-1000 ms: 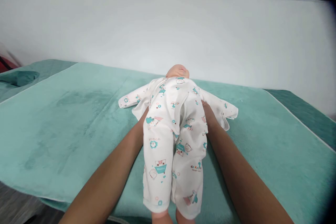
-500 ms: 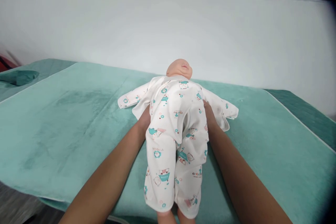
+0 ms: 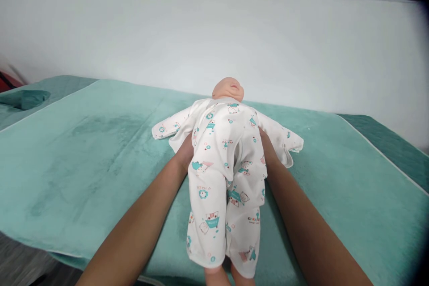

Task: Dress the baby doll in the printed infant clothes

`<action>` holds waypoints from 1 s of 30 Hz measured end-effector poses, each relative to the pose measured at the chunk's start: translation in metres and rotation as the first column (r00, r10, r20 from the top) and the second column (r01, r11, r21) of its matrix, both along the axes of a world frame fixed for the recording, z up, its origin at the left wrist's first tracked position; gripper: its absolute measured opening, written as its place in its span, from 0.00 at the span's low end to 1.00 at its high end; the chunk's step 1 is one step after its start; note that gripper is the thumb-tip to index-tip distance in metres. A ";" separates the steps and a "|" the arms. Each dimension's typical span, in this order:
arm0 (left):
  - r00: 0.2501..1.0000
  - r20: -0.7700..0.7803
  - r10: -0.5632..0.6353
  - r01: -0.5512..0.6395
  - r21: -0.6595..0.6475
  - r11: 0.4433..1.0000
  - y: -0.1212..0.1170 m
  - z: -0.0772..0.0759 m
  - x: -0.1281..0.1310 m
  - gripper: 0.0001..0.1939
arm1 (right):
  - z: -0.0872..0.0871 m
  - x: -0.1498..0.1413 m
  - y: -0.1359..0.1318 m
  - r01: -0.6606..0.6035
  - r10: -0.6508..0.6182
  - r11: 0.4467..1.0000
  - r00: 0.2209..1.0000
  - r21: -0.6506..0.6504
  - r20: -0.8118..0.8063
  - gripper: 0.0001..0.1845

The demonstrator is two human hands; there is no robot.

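Observation:
A baby doll (image 3: 229, 89) lies on its back with its head toward the wall, dressed in white printed clothes. Its long-sleeved top (image 3: 278, 136) spreads out to both sides under my wrists. The printed pants (image 3: 209, 178) reach high over the doll's trunk, and its bare feet show at the bottom edge. My left hand (image 3: 186, 149) goes in at the left side of the waist, between the pants and the top's flap. On the opposite side my right hand (image 3: 267, 145) does the same. Cloth and the doll's body hide the fingers of both hands.
A green padded cover (image 3: 83, 156) spreads under the doll, with light piping near its sides. Behind it rises a white wall (image 3: 214, 35) with a dark band on top. A fold or opening (image 3: 25, 99) shows in the cover at far left.
The doll's legs have shifted slightly to the right and toward me, and its head has dipped a little. Both hands stay at the sides of the waist.

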State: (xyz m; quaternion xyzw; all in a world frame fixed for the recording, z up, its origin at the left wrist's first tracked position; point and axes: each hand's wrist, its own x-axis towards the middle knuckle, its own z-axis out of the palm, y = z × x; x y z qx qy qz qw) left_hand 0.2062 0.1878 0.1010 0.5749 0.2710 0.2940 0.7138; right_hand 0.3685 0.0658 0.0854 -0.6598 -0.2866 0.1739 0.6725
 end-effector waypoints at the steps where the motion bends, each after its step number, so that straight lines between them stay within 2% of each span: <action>1: 1.000 0.001 -0.023 0.023 -0.045 0.999 0.001 0.000 0.001 0.16 | 0.001 0.000 0.000 0.001 -0.001 1.000 1.000 -0.004 0.003 0.16; 3: 0.999 0.007 -0.043 0.044 -0.104 0.994 0.003 0.000 0.002 0.12 | 0.002 0.000 -0.001 -0.004 0.004 1.000 1.000 -0.010 0.005 0.17; 4: 1.000 0.008 -0.030 0.031 -0.092 0.995 0.005 -0.001 0.003 0.10 | 0.003 0.001 -0.001 -0.010 0.010 1.000 1.000 -0.015 0.005 0.18; 7: 1.000 -0.014 -0.001 0.001 0.044 0.999 0.008 -0.002 0.002 0.06 | 0.004 0.002 -0.003 -0.030 0.030 0.999 1.000 -0.022 -0.006 0.22; 9: 0.999 -0.032 0.028 -0.023 0.146 0.989 0.010 -0.003 0.001 0.08 | 0.003 0.002 -0.004 -0.032 0.032 0.999 0.999 -0.010 -0.023 0.23; 14: 0.998 -0.028 0.061 -0.050 0.291 0.955 0.015 -0.005 0.002 0.16 | -0.001 0.002 -0.004 0.005 -0.005 1.000 1.000 -0.018 -0.026 0.22; 17: 0.990 -0.054 0.131 -0.111 0.289 0.951 0.018 -0.008 0.004 0.17 | -0.005 0.005 -0.001 0.052 -0.053 0.998 0.998 -0.042 -0.025 0.19; 21: 0.976 -0.058 0.210 -0.186 0.287 0.940 0.021 -0.013 0.006 0.18 | -0.012 0.009 0.001 0.154 -0.153 0.988 0.987 0.019 -0.058 0.17; 23: 0.964 -0.059 0.260 -0.225 0.345 0.911 0.023 -0.016 0.005 0.18 | -0.013 0.011 0.000 0.221 -0.221 0.975 0.975 -0.005 -0.009 0.15; 25: 0.947 -0.059 0.316 -0.264 0.419 0.869 0.024 -0.018 0.005 0.17 | -0.013 0.012 -0.002 0.276 -0.268 0.959 0.957 -0.069 0.108 0.14; 28: 0.920 -0.048 0.390 -0.315 0.503 0.805 0.026 -0.019 0.004 0.17 | -0.011 0.012 -0.007 0.327 -0.274 0.933 0.916 -0.151 0.292 0.14; 30: 0.913 -0.046 0.404 -0.321 0.531 0.785 0.027 -0.018 0.003 0.16 | -0.010 0.013 -0.008 0.344 -0.263 0.922 0.894 -0.180 0.363 0.15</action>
